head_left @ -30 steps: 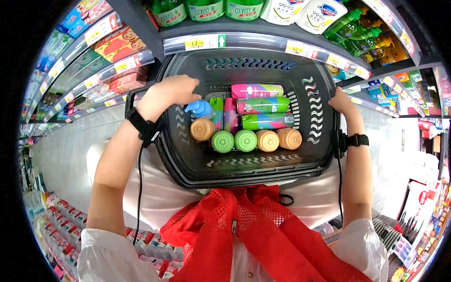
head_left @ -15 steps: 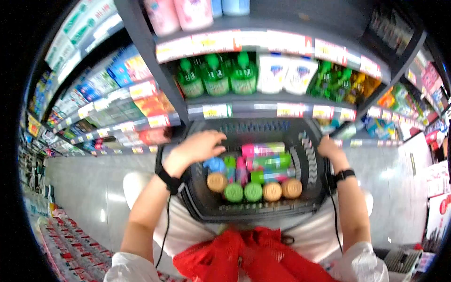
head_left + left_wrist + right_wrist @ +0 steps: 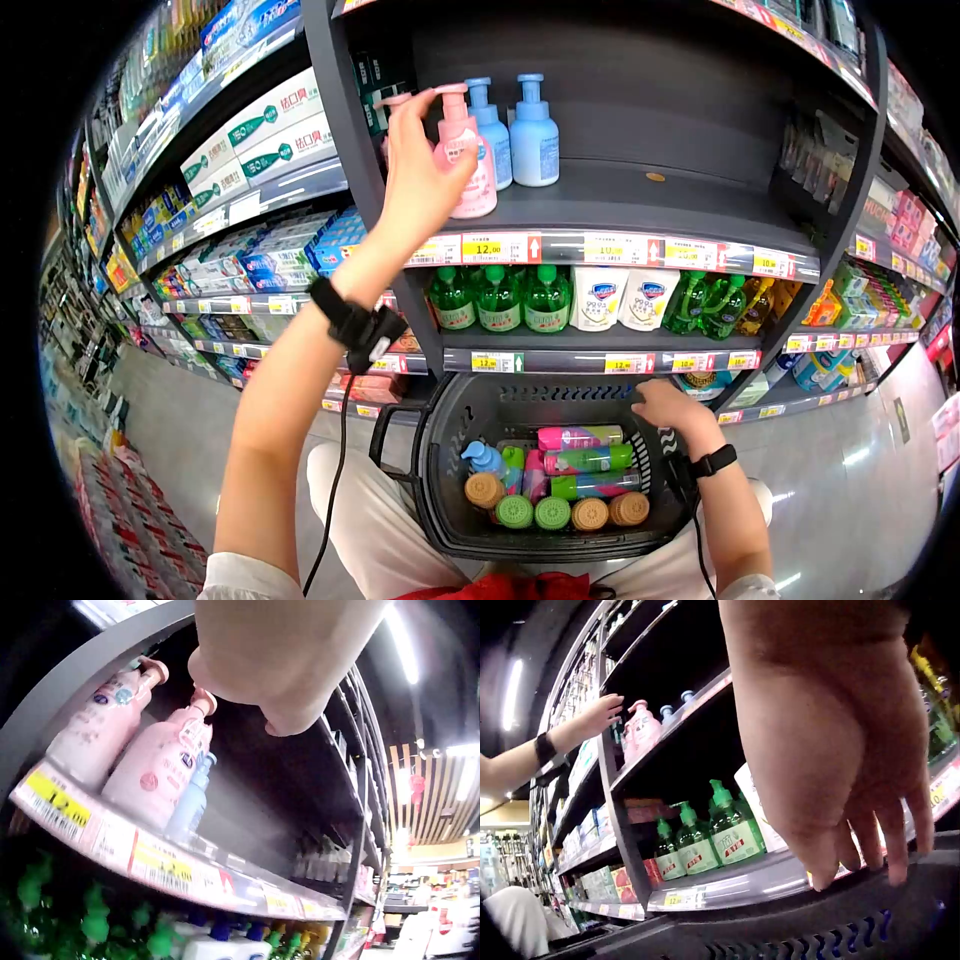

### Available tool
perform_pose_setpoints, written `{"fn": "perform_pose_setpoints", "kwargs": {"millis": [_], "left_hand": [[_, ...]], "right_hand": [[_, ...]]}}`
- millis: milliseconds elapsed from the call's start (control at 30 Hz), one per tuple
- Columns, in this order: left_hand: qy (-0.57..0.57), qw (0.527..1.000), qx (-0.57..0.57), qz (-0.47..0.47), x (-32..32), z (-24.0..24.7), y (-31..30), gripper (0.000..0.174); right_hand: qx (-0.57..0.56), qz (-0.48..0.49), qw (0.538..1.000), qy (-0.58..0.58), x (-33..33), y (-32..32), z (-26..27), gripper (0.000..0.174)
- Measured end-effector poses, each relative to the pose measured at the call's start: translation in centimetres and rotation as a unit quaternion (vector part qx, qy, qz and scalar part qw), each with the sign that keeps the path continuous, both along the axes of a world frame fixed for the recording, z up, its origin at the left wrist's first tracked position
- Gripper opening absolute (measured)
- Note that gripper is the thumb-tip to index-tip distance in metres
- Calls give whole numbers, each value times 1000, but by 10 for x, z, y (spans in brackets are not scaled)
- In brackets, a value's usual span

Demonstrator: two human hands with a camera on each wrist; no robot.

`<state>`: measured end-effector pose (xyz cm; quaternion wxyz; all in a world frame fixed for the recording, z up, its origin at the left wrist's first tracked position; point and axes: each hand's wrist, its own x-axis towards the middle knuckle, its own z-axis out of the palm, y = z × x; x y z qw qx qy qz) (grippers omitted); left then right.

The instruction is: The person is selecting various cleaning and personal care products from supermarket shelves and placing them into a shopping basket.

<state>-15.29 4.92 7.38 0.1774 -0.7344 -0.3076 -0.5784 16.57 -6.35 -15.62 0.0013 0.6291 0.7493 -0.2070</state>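
In the head view my left hand (image 3: 420, 180) is raised to the upper shelf, thumb and fingers spread beside a pink pump bottle (image 3: 472, 180). The left wrist view has the hand just above the pink bottles' pump heads. Two blue pump bottles (image 3: 535, 150) stand to their right. Lower down, my right hand (image 3: 675, 408) hangs over the far right side of a black shopping basket (image 3: 550, 548), its fingers loosely extended in the right wrist view. The basket holds pink and green cans (image 3: 588, 459), a blue pump-top bottle (image 3: 484, 458) and several round-ended green and tan items.
Below the upper shelf's price strip (image 3: 600, 248) stand green pump bottles (image 3: 498, 300) and white bottles (image 3: 600, 300). A dark upright (image 3: 345, 120) divides these shelves from boxed goods (image 3: 260, 130) on the left. The basket sits between my legs, against the lower shelf.
My left hand has left the basket's left side and risen to the pink bottles. The right hand has moved off the basket's right rim to over its far corner. The view has tilted up.
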Motion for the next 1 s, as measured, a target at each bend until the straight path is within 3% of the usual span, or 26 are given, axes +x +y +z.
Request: {"fn": "perform_pose_setpoints", "kwargs": {"millis": [133, 200, 300, 367, 433, 467, 567, 633, 700, 800, 833, 867, 900, 967, 1000], "left_hand": [[-89, 992, -61, 71, 10, 18, 35, 79], [-156, 959, -236, -10, 17, 16, 40, 85], [-154, 962, -224, -27, 19, 8, 54, 88], [-144, 961, -235, 15, 20, 2, 64, 90], [-176, 931, -318, 23, 23, -1, 65, 80], [-169, 919, -354, -43, 19, 0, 66, 65], [-150, 914, -373, -58, 14, 0, 65, 68], [-148, 917, -364, -65, 17, 2, 50, 53], [-111, 871, -433, -204, 10, 10, 37, 43], [-52, 902, -398, -156, 3, 14, 57, 34], [-28, 919, -370, -131, 8, 17, 39, 32], [-99, 916, -387, -36, 17, 3, 19, 40], [-49, 917, -382, -102, 11, 2, 37, 37], [-80, 912, -373, -150, 22, 1, 29, 37], [-65, 934, -327, -128, 26, -1, 26, 37]], "right_hand": [[-5, 22, 999, -24, -5, -2, -9, 35], [-2, 32, 999, -25, -4, -2, -12, 35], [-15, 15, 1000, -23, -1, -7, -14, 34], [-25, 0, 999, -29, -3, -15, -5, 34], [-29, 0, 999, -35, -6, -19, 1, 34], [-25, 9, 999, -32, -6, -20, -1, 35], [-35, 34, 998, -40, -11, -18, -6, 36], [-32, 49, 998, -32, -13, -19, -6, 37], [-46, 60, 997, -29, -14, -18, -8, 37], [-36, 77, 996, -31, -14, -16, -16, 39], [-30, 88, 995, -37, -16, -16, -15, 41], [-40, 84, 995, -37, -18, -18, -12, 42], [-47, 81, 995, -37, -21, -20, -6, 44], [-58, 76, 995, -36, -24, -24, 0, 45], [-60, 74, 995, -40, -25, -25, 2, 45]]}}
